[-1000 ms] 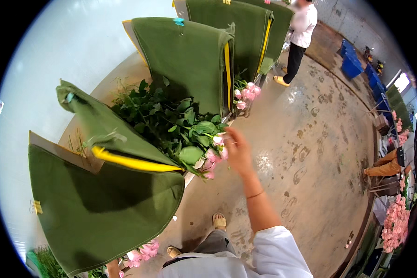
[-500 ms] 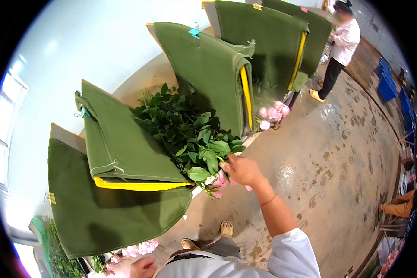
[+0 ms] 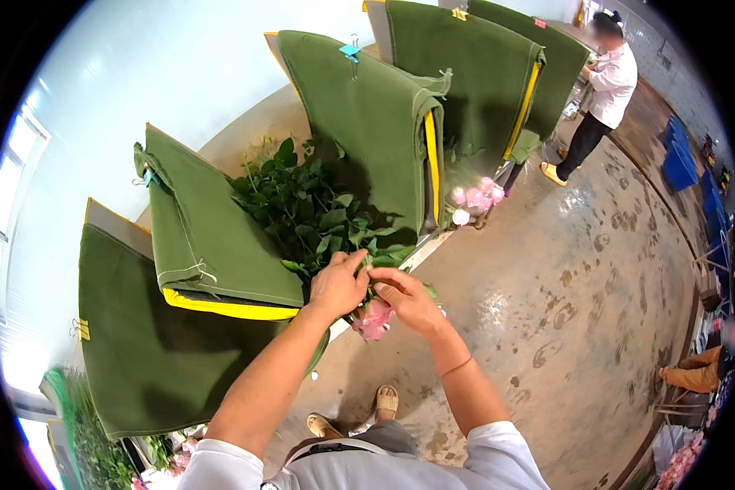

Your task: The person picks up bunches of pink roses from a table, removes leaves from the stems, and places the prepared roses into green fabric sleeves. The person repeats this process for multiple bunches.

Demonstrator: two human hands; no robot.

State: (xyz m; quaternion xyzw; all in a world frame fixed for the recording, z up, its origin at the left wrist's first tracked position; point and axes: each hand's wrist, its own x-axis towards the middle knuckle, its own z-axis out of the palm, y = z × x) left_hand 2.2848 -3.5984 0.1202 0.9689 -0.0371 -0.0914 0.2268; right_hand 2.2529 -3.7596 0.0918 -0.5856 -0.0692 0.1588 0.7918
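A bunch of leafy rose stems [image 3: 302,192] lies in the slot between two green fabric panels, with pink rose heads [image 3: 371,320] hanging over the front edge. My left hand [image 3: 339,286] reaches in among the leaves just behind the heads, its fingers bent around rose stems. Close against it, my right hand [image 3: 408,302] has thumb and fingers curled together at the same stems, directly above the pink blooms. The hands nearly touch. Leaves and the hands themselves hide the exact grip.
Green panels [image 3: 351,106] with yellow edging stand in a fanned row, clipped at their tops. More pink roses [image 3: 479,196] stick out of another slot. A person [image 3: 608,82] stands at the far right end. Blue tubs [image 3: 679,163] line the right side of the wet floor [image 3: 563,286].
My left hand has come up from the lower left to the stems beside my right hand. My right hand has turned inward and moved slightly left.
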